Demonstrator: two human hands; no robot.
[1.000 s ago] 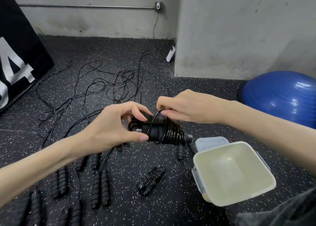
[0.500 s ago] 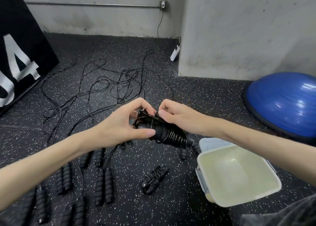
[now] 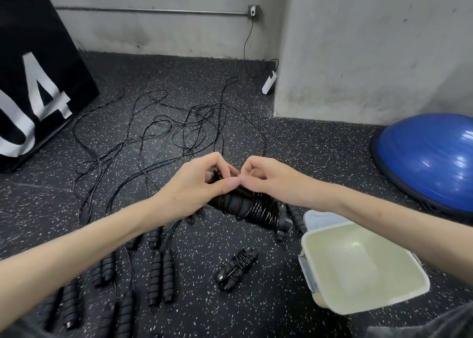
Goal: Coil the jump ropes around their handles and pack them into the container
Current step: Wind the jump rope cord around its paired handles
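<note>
- Leftmost, loose black ridged foam handles (image 3: 161, 273) lie on the speckled floor.
- Your left hand (image 3: 197, 186) grips the black rope-wrapped handle bundle (image 3: 245, 207), held above the floor.
- Your right hand (image 3: 268, 181) pinches the cord at its top.
- Right: pale open plastic container (image 3: 419, 286), nothing inside.

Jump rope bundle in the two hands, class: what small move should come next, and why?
Probably tuck the loose cord end under the wraps. The left hand grips the handles of the jump rope bundle, whose cord is already coiled round them, and the right hand pinches at its top end. The container sits open with nothing visible inside, and one coiled rope lies beside it.
</note>
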